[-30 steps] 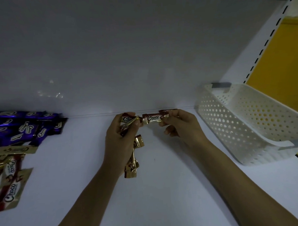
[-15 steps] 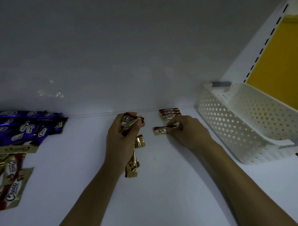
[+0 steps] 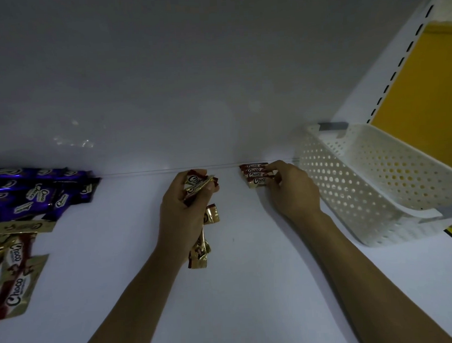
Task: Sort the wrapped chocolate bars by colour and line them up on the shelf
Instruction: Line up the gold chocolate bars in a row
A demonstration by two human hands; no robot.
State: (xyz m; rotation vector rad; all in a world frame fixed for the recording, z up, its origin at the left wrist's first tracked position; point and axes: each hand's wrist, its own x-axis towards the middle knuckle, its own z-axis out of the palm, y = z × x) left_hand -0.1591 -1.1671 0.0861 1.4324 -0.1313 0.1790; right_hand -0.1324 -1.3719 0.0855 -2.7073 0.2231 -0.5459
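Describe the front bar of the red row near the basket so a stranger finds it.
Start at the white perforated plastic basket on the right of the white shelf. Left of it, against the white back wall, lies a short row of red wrapped Choco bars. The front bar is the one farthest from the wall.

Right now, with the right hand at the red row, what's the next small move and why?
Probably let go and reach to the left hand for another bar. The right hand pinches the nearest red bar, already flush with the row of red bars at the back wall; the left hand grips a bunch of bars.
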